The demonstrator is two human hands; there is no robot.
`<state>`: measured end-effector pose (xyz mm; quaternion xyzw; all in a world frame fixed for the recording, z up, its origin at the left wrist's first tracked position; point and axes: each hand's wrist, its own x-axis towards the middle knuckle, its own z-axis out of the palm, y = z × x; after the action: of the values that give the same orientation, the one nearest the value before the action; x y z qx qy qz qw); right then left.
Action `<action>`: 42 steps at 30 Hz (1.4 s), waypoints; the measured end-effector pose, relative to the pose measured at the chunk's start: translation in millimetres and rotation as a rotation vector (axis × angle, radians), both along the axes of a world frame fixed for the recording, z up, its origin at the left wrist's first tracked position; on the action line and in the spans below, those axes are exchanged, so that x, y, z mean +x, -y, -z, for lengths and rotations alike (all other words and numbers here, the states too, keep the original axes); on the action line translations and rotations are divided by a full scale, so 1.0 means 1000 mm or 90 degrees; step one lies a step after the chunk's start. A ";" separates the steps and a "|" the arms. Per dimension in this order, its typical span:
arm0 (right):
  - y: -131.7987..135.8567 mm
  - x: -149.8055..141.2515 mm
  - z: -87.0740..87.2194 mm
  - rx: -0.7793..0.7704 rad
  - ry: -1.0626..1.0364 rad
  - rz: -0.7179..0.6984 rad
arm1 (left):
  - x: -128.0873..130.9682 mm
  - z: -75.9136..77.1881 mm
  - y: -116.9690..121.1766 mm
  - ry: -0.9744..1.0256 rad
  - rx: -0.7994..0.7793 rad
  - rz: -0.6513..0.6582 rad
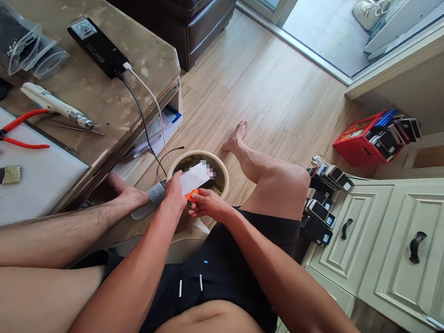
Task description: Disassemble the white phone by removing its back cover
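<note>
My left hand [175,191] is closed on the near left edge of a flat white rectangular piece [193,179], whose exact kind I cannot make out; its far right corner is blurred. My right hand [208,204] pinches a small orange piece [191,194] with thumb and fingers, right at the lower edge of the white piece. Whether the orange piece is a tool or a part does not show. Both hands are over a round cream bin [222,167] standing between the legs, with dark scraps inside.
On the table at left lie a black power bank [97,47] with two cables, a white pen-shaped electric screwdriver [56,106] and red-handled cutters [24,113]. A grey power strip [155,192] is beside the bin. Stacked phones [318,215] and a red crate [351,139] stand at right.
</note>
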<state>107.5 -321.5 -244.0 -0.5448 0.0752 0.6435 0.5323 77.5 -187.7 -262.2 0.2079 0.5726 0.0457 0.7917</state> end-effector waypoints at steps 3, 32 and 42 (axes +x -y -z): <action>0.011 0.016 -0.004 0.001 0.013 -0.040 | -0.005 -0.012 -0.013 0.060 -0.079 0.081; 0.026 0.017 -0.007 0.028 -0.039 -0.102 | -0.019 -0.002 -0.023 0.224 -0.239 0.263; 0.024 0.010 -0.006 0.001 -0.080 -0.003 | -0.014 0.004 -0.022 0.236 -0.214 0.186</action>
<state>117.8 -345.2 -238.0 -0.5032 0.1068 0.6776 0.5255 63.2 -165.7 -266.0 0.1423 0.3816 -0.1273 0.9044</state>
